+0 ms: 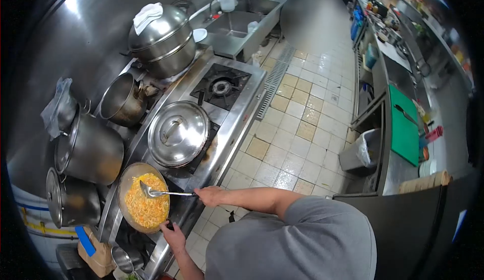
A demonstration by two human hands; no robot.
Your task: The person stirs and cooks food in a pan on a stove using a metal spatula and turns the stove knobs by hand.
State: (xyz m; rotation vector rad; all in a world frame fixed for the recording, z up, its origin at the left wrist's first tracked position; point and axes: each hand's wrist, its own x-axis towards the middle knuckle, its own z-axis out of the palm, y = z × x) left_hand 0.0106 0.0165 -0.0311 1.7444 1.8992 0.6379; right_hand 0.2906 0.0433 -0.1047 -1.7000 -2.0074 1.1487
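Fingers (pixel 198 192) of the right hand (pixel 212 196) are gripping a spoon (pixel 148 191), left hand (pixel 175 238) is holding the pan (pixel 122 195), orange mix (pixel 145 212) is looking mid-stir imo.

Near left, the left hand (pixel 174 236) holds a round metal pan (pixel 130 173), the right hand (pixel 209 196) a silver metal spatula (pixel 166 193).
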